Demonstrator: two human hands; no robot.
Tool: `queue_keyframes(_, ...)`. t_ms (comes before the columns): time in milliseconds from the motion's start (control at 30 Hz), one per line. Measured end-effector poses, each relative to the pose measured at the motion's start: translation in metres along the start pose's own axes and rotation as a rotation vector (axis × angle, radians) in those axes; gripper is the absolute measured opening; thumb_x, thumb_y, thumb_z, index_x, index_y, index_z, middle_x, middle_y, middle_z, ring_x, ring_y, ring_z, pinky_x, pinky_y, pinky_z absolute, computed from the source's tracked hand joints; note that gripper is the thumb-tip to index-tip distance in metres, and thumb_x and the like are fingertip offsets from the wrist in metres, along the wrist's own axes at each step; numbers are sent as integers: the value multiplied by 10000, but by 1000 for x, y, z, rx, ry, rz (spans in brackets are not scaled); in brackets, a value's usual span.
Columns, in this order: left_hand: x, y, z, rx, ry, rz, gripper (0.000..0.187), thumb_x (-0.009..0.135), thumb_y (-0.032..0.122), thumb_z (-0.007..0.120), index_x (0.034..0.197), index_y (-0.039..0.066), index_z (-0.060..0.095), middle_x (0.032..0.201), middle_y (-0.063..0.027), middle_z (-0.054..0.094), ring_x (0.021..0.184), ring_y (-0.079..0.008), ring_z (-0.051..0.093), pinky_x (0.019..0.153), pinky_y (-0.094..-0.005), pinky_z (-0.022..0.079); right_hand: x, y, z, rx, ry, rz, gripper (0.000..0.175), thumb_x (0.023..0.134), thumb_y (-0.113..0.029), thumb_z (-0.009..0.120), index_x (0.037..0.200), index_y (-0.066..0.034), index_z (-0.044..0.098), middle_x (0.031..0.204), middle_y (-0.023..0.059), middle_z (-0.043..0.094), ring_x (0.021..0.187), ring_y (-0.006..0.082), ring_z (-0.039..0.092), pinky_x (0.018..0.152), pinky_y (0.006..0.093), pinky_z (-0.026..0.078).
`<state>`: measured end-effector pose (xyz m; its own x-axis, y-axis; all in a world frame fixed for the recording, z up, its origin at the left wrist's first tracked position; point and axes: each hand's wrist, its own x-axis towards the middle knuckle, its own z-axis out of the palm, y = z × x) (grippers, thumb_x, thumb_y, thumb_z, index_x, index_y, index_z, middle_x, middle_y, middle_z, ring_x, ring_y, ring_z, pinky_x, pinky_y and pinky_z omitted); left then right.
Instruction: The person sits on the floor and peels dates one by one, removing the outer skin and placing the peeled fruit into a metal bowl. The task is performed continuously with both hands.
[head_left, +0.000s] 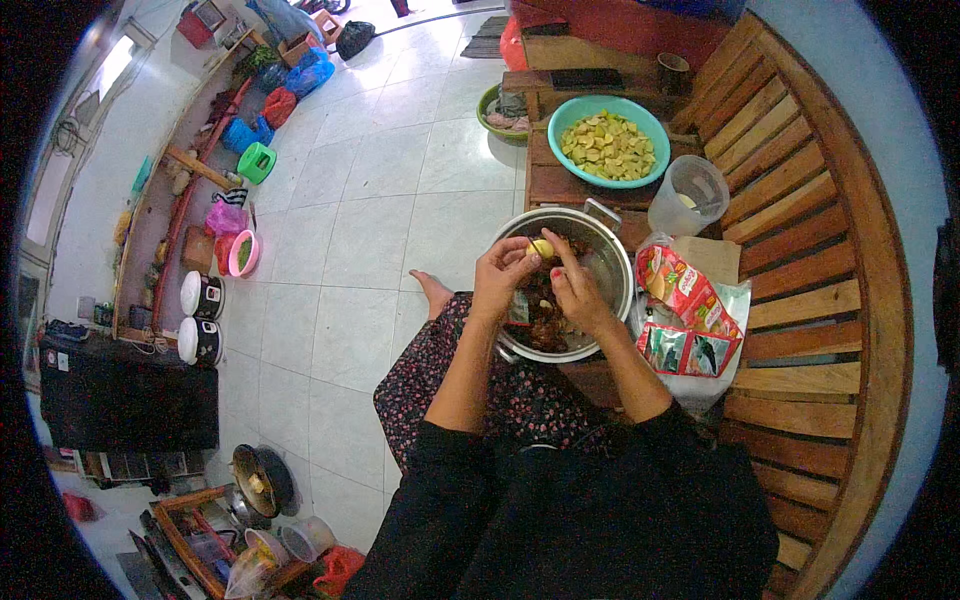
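Over a metal pot (621, 300), a small pale-yellow peeled piece (541, 248), perhaps a tuber or fruit, sits between the fingertips of both hands. My left hand (504, 271) pinches it with thumb and fingers. A thin dark edge shows beside it; whether that is a blade I cannot tell. My right hand (579, 294) has its index finger stretched along the far side of the piece; its grip is partly hidden. Dark brown peelings (551, 326) lie in the pot, with a small printed packet (519, 307) among them near my left wrist.
Beyond the pot, a turquoise basin (556, 154) holds cut yellow-green pieces. A clear plastic container (688, 196) and red printed packets (679, 289) lie to the right on the wooden bench (795, 379). A green basin (491, 133) stands on the tiled floor (360, 247).
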<state>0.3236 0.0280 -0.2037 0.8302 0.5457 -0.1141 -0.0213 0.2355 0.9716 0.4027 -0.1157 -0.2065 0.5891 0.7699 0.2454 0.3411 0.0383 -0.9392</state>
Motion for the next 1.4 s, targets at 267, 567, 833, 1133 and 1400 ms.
queue_keyframes(267, -2, -5, -2, -7, -111, -6, 133, 848, 83, 684, 939, 22, 609, 887, -35, 653, 801, -100, 601, 726, -242, 487, 0, 6, 11, -77, 118, -84, 402, 949, -132, 412, 1345, -79, 369, 797, 223, 593, 701, 392, 608, 633, 474, 457)
queue_keyframes(567, 0, -4, -2, -11, -265, -206, 170, 876, 139, 671, 953, 5, 600, 884, -42, 642, 802, -111, 615, 764, -242, 519, 1, 4, 9, -225, 208, -81, 194, 914, -109, 459, 1095, -41, 446, 845, 258, 603, 739, 466, 615, 629, 517, 481)
queue_keyframes(833, -3, -3, 2, 121, -403, -189, 263, 916, 248, 621, 1018, 6, 612, 832, -21, 623, 732, -93, 594, 677, -226, 486, 2, 13, 3, -60, 285, -116, 175, 923, -198, 477, 935, -23, 477, 698, 182, 571, 634, 326, 613, 566, 425, 437)
queue_keyframes(1133, -4, -10, 0, 159, -394, -134, 262, 868, 216, 694, 1008, 9, 612, 783, -7, 626, 649, -72, 569, 598, -219, 479, -1, 16, 3, 56, 201, -45, 210, 970, -210, 376, 981, -32, 486, 780, 113, 494, 665, 223, 513, 623, 350, 432)
queue_keyframes(1400, -2, -16, -1, 174, -247, -52, 313, 878, 185, 667, 1117, -14, 631, 982, -35, 658, 845, -99, 602, 759, -249, 498, 5, 20, -1, 657, 239, 156, 364, 1015, -357, 348, 1080, -55, 541, 673, 13, 481, 387, 59, 368, 350, 202, 313)
